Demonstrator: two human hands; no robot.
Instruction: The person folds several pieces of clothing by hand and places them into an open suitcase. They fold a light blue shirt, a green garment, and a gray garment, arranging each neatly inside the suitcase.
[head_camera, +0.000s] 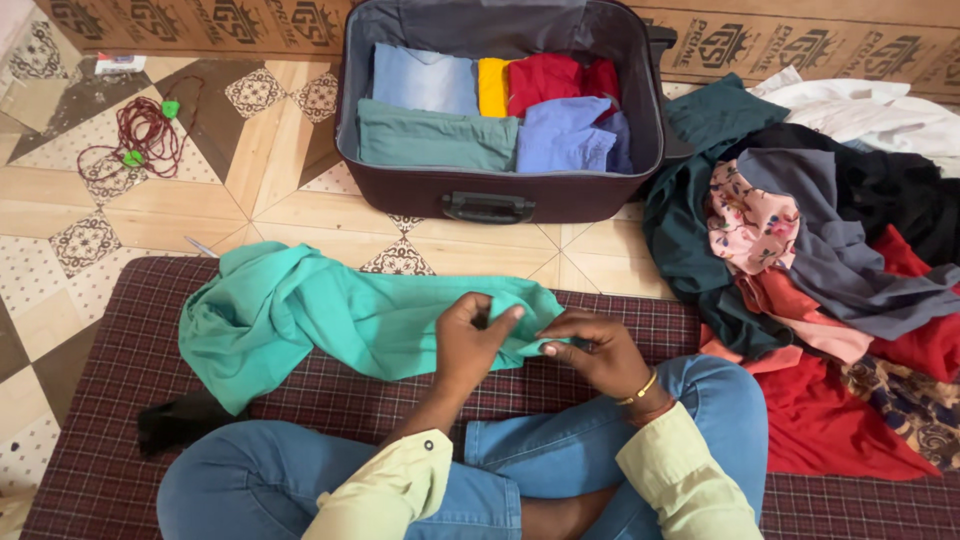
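The open suitcase (500, 190), dark maroon, lies on the patterned tile floor (270, 200) ahead of the seated person. Inside it are 6 folded garments in view: a pale blue piece, a yellow piece and 2 red pieces at the back, a grey-green piece and a periwinkle blue piece at the front. The pieces lie close together and cover the base.

The teal garment (330, 315) lies stretched across the checked maroon mat (110, 400), its bulk to the left and its narrow end at the hands. The left hand (475, 340) has its fingers curled and pinched on that end. The right hand (595, 350), with a gold bangle at the wrist, has thumb and fingertips pressed together on the same end, just beside the left hand.

The mat's far edge runs near the suitcase front, with a strip of bare tile between them. To the right, a heap of loose clothes (830, 260) touches the suitcase side and overlaps the mat. A coiled red cord (140, 140) lies well apart at far left.
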